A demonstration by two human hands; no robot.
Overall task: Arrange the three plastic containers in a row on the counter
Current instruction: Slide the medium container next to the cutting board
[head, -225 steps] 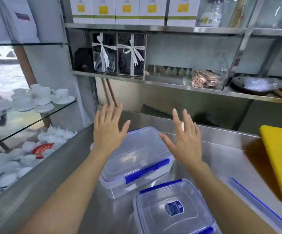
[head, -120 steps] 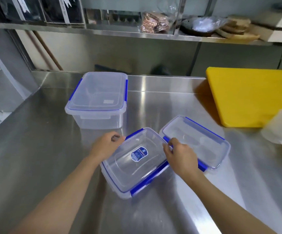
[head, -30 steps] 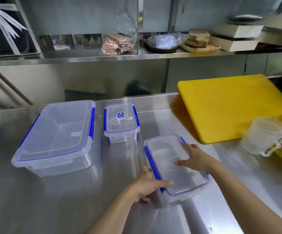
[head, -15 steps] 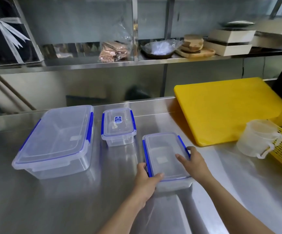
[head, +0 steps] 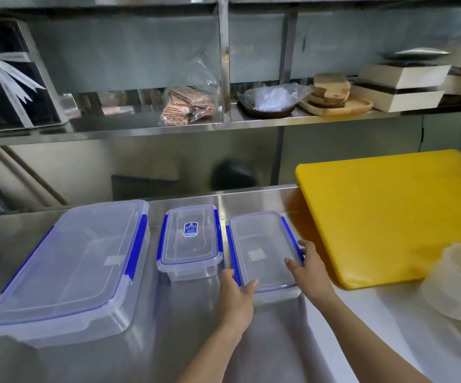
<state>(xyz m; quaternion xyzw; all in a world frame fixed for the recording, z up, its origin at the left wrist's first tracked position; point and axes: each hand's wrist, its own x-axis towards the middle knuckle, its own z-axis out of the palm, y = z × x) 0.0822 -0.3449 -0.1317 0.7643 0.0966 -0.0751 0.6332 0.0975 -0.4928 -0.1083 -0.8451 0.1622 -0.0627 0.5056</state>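
Observation:
Three clear plastic containers with blue lid clips stand side by side on the steel counter. The large container is at the left, the small labelled container in the middle, and the flat container at the right. My left hand grips the flat container's near left corner. My right hand holds its right edge near the front. The flat container rests on the counter, close beside the small one.
A yellow cutting board leans on the counter just right of the flat container. A translucent measuring jug sits at the far right. A steel shelf above holds bags, wooden boards and boxes.
Both hands have pushed the flat container away from me, so that it now lines up beside the small one. The view has shifted closer to the counter.

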